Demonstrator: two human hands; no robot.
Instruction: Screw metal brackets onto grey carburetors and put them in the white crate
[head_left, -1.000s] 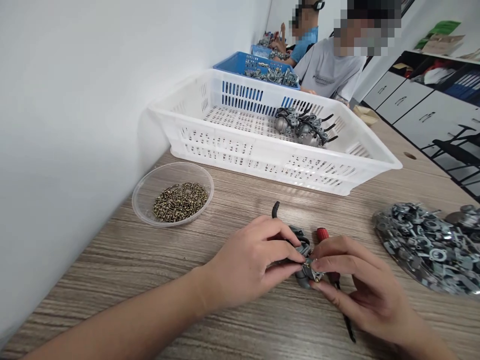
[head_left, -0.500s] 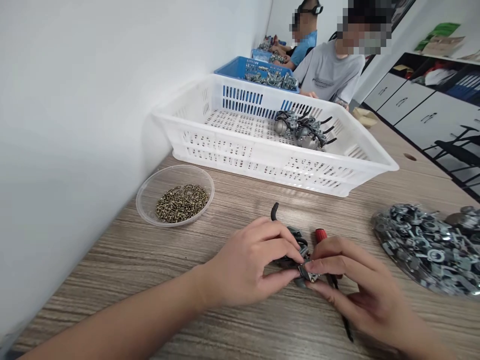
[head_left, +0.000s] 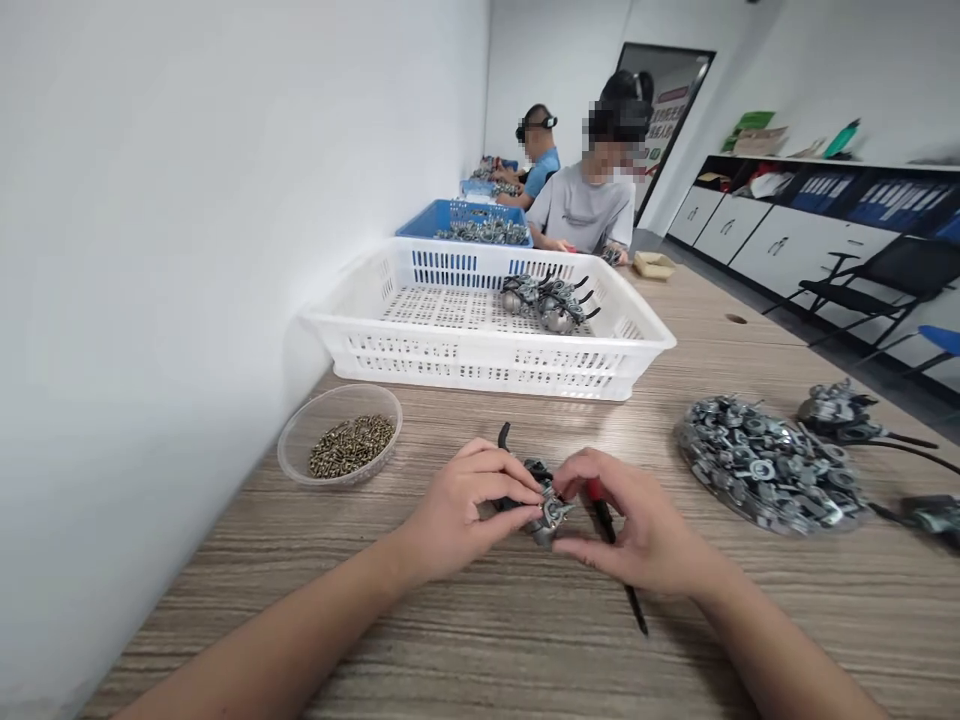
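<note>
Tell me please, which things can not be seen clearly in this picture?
- Small grey metal part, head view: mostly covered by left hand and right hand.
- Screwdriver: red handle hidden under the right hand.
- Screws in the clear bowl: too small to tell type.
- Grey assembly: cut by the right edge.
- Blue crate contents: too far.

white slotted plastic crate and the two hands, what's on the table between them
In the head view, only bare wood-grain table, apart from the black hose tip of the small grey metal part the hands hold.

Head-worn camera looks forward and down along the wooden table [head_left: 480, 640], close above it.
</note>
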